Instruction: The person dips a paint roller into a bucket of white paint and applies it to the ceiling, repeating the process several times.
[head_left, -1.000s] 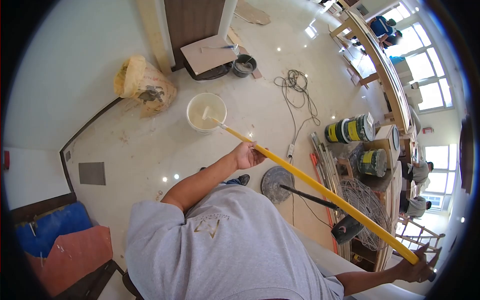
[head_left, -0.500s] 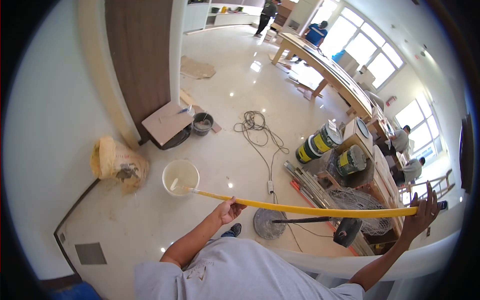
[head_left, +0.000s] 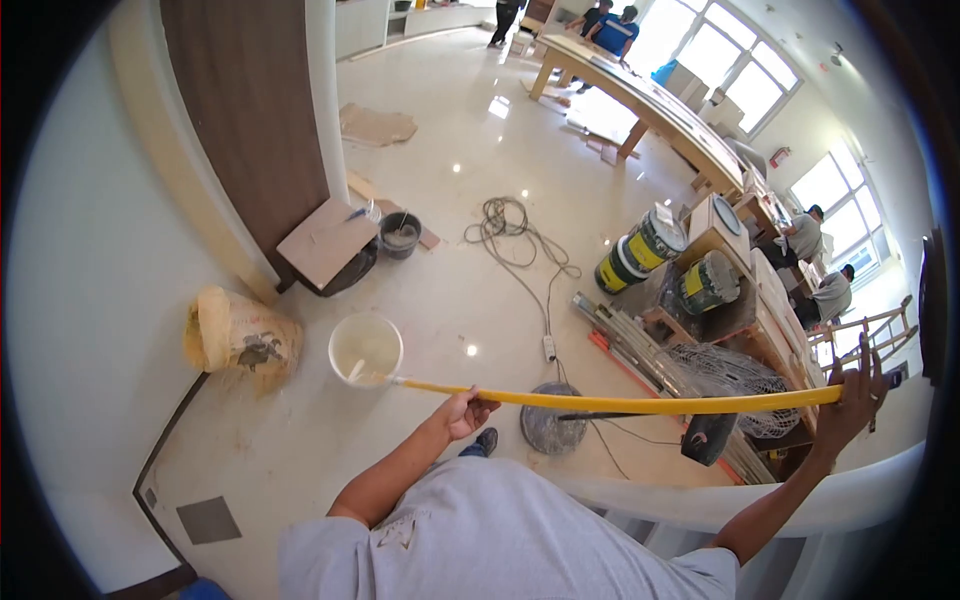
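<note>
A long yellow pole [head_left: 640,404] runs nearly level across the view in front of my grey shirt. My left hand [head_left: 465,413] is closed around the pole near its bucket end. At the other end my right hand [head_left: 852,405] holds it against the palm, fingers stretched upward, and the pole's dark tip shows beyond the hand. The left end of the pole reaches the rim of a white bucket [head_left: 366,340]. Inside the bucket lies a whitish long piece, possibly a roller, too small to tell, in pale liquid.
A stand fan [head_left: 552,420] lies under the pole, with a coiled cable [head_left: 508,228] beyond. Lidded pails [head_left: 655,238] and metal bars [head_left: 630,345] are at right. A yellowish sack [head_left: 240,335] and a dark bucket [head_left: 400,236] are at left. Several people are around a long table [head_left: 640,100].
The view has shifted a little. My right hand and its end of the pole sit slightly higher in view. Both hands keep hold, and the pole's left end is still at the bucket.
</note>
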